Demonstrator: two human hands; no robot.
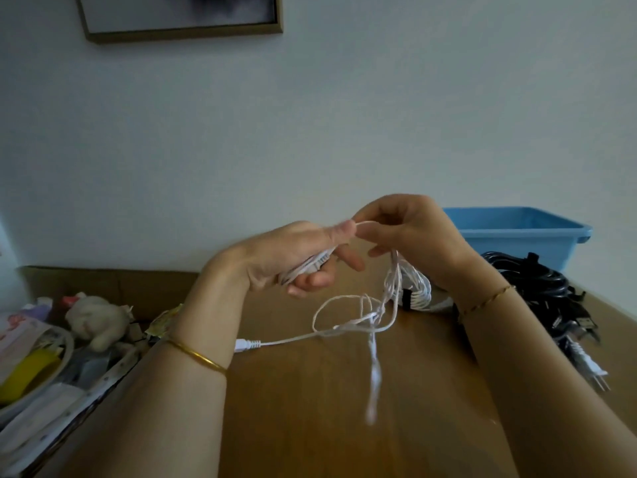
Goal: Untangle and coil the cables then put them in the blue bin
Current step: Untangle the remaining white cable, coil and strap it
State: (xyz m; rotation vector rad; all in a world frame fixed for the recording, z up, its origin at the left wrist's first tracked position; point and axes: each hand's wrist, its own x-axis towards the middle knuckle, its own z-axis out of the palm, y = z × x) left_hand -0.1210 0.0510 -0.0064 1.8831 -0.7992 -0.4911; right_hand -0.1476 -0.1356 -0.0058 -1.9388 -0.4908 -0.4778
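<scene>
Above the wooden table (344, 426) my left hand (300, 257) grips a few turns of a thin white cable (344, 329) against its palm. My right hand (406, 232) pinches the same cable close to my left thumb. Below the hands the cable hangs in a loose tangled loop, and a blurred strand dangles down from it. Its white USB plug (245, 345) lies on the table by my left wrist. A coiled white cable (418, 293) tied with a dark strap sits behind my right hand. The blue bin (517, 232) stands at the back right.
A pile of black cables (537, 288) lies at the right, with a white pronged plug (589, 367) near the edge. On the left a cluttered box holds a plush toy (96, 320), a yellow object (29, 372) and papers. A framed picture (179, 15) hangs on the wall.
</scene>
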